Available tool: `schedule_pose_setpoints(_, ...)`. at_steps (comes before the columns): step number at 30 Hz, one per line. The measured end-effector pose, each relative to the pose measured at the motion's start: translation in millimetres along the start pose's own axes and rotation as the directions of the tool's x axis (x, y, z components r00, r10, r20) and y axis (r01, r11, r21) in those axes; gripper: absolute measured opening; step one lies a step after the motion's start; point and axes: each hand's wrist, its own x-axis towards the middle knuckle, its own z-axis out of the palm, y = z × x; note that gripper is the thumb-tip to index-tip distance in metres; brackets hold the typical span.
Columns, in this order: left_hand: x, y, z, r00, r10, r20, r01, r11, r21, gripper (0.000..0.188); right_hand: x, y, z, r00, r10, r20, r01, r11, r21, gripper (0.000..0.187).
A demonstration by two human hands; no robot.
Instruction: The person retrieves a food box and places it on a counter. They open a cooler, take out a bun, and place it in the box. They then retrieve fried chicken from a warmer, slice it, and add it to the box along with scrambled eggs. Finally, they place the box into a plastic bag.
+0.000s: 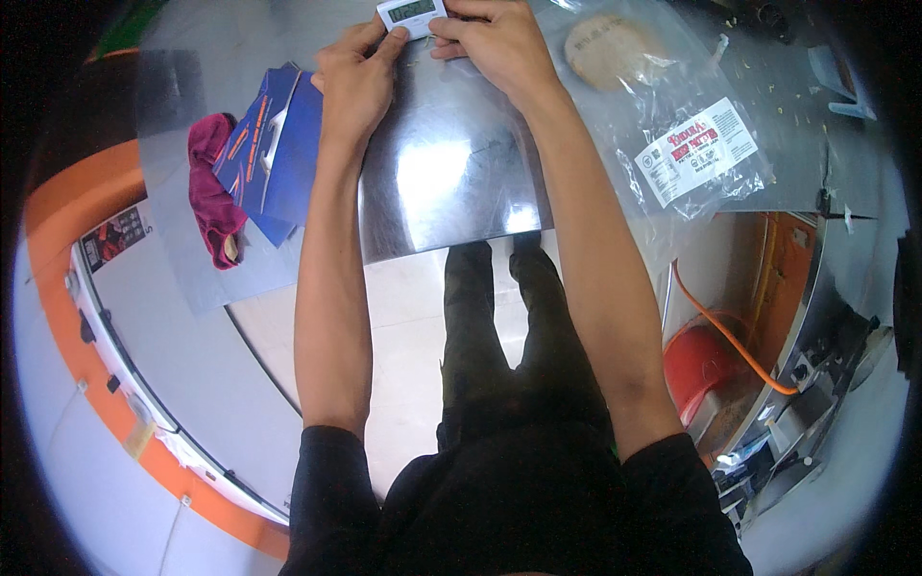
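Observation:
Both my arms reach out over the steel counter (432, 192). At its far side, a small white digital timer (411, 13) with a grey display is held between my two hands. My left hand (360, 58) grips its left end, thumb on the lower edge. On the other end, my right hand (488, 36) pinches it, with the thumb near the lower right corner. To the right of my right hand lies a clear plastic bag (663, 125) with a white printed label (696, 152). A round, pale flatbread (607, 50) shows inside its upper part.
Left of my left forearm lie blue printed packets (274, 154) and a crumpled maroon cloth (213, 187). Below the counter at right are a red bucket-like container (706, 365) and an orange hose (735, 336). An orange-trimmed white surface (182, 346) curves along the left.

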Motion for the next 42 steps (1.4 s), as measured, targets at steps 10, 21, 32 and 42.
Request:
schedule_pose_setpoints(10, -6, 5, -4, 1.000, 0.013, -0.017, -0.017, 0.963, -0.270, 0.049, 5, 15, 10, 0.992, 0.075, -0.104, -0.061, 0.989, 0.133, 0.024)
schedule_pose_setpoints(21, -106, -66, -140, 0.850, -0.434, -0.300, 0.525, 0.747, 0.408, 0.140, -10, -37, 14, 0.832, 0.359, -0.422, -0.078, 0.830, 0.552, 0.032)
schedule_pose_setpoints(32, -138, -77, -141, 0.913, -0.398, -0.084, 0.303, 0.804, -0.512, 0.079, 37, -127, 61, 0.895, 0.215, 0.391, -0.279, 0.954, 0.114, 0.091)
schedule_pose_setpoints(42, -344, -39, -240, 0.920, -0.342, -0.191, -0.049, 0.382, -0.923, 0.052, -80, -284, -17, 0.962, -0.224, 0.155, -0.038, 0.454, 0.890, 0.069)
